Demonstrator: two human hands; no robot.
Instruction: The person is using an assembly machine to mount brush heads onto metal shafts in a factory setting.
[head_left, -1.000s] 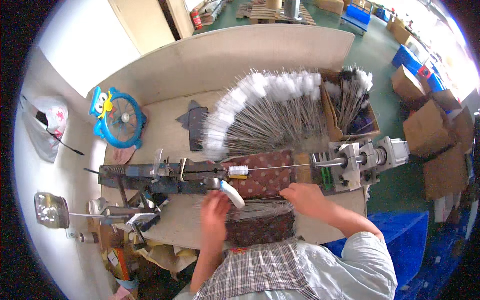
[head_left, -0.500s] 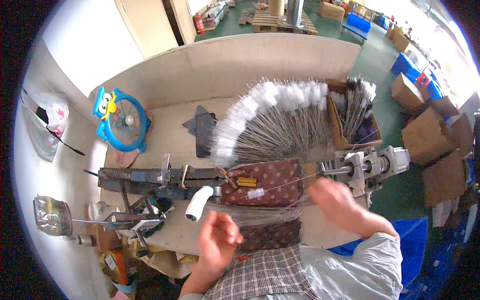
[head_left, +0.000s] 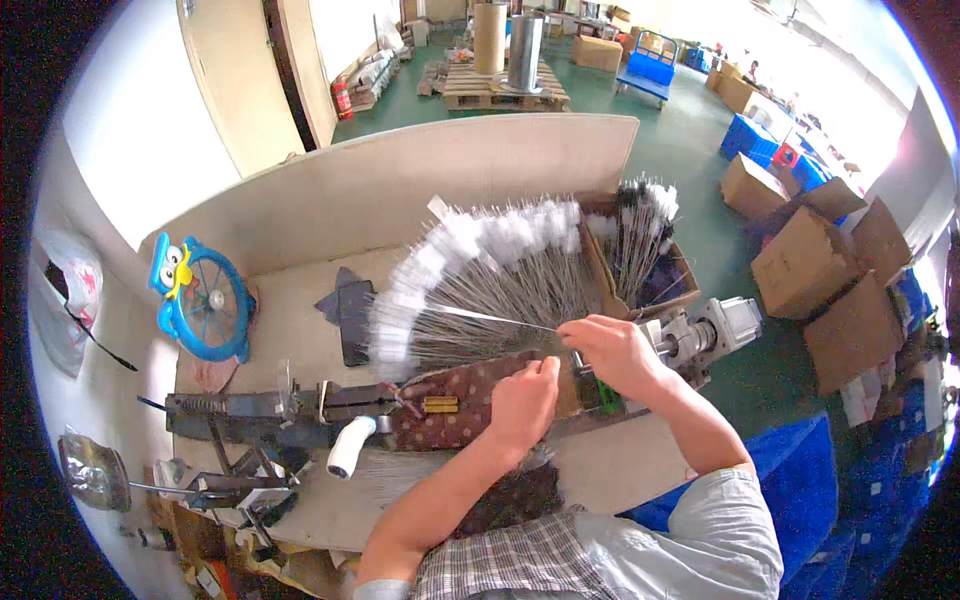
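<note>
While the right hand [head_left: 618,352] pinched the near end of one thin wire brush [head_left: 470,316] between its fingers, the left hand [head_left: 522,402] rested half closed on the patterned cloth [head_left: 470,410], just beside the right one; what it held, if anything, I could not tell. The brush lay across the fan of brushes [head_left: 480,290] on the bench [head_left: 300,350], its white tip toward the left, and its end was close to the chuck of the motor [head_left: 705,335]. I judged that the step was feeding one brush stem into the machine; the next move would ask to line the stem up straight with the chuck, without bending it.

Counted: one brush in hand, one motor, one white handle [head_left: 348,450] on the long metal jig [head_left: 260,410], one blue owl-shaped fan [head_left: 200,300], and one box [head_left: 640,260] of more brushes. The brushes in the fan were too many to count.
</note>
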